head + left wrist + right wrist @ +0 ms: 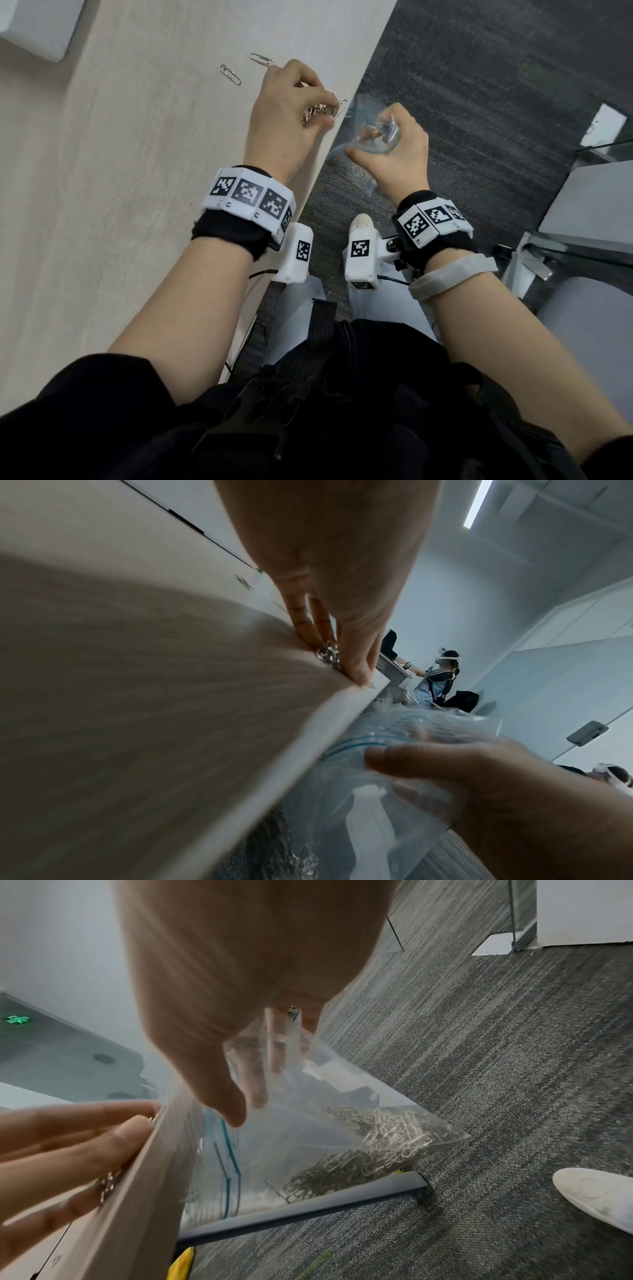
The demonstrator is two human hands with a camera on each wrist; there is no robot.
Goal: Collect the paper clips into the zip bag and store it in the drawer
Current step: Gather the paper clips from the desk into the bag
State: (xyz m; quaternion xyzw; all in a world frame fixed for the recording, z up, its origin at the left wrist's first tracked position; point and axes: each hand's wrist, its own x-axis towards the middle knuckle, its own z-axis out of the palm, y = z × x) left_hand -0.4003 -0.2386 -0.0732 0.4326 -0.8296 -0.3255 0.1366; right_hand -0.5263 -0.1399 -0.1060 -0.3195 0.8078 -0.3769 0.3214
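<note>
My left hand [325, 114] sits at the right edge of the pale wood table [137, 171], fingers and thumb curled round a bunch of paper clips [313, 112]; the left wrist view shows the bunch [329, 656] pinched against the tabletop. One clip [342, 107] pokes over the edge. Two loose clips [230, 74] [262, 60] lie farther in. Just below the edge, my right hand [376, 137] grips the mouth of the clear zip bag [363, 113] and holds it agape. In the right wrist view the bag [308, 1137] hangs down with a heap of clips [377, 1139] in its lower corner.
A white box [37, 27] sits at the table's far left corner. Grey carpet [479, 102] lies to the right, with my white shoe [361, 222] and a black floor bar [308, 1204] under the table. Glass panels [599, 154] stand at the right.
</note>
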